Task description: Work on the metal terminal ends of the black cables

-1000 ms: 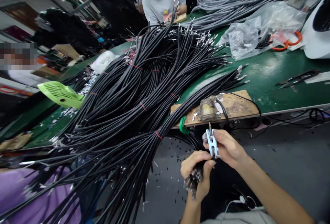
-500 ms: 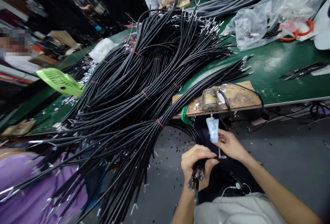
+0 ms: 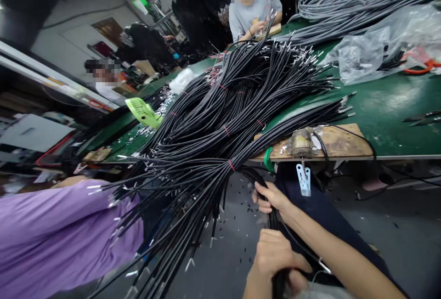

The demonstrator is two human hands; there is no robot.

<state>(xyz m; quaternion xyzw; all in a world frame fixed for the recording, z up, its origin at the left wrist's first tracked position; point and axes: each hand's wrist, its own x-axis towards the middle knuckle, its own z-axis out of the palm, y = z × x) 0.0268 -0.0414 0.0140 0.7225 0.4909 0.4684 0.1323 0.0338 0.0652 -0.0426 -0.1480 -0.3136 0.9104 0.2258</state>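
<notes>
My left hand is closed around a bundle of black cables low in front of my body. Higher up on the same bundle, my right hand wraps its fingers round the cables where they come down from under the table edge. One cable with a bare silvery end runs off beneath my right forearm. To the right of my hands, a light blue clothespin hangs from the shaft of a small motor, which sits on a wooden board. Neither hand touches the clothespin.
A big heap of black cables, tied with red bands, covers the green table and overhangs its edge. A green clamp, plastic bags and orange-handled scissors are nearby. A person in purple is at left, another across the table.
My right hand has left the clothespin and moved left onto the cable bundle. My left hand has moved down, still gripping the cables. The view has swung to the left and up.
</notes>
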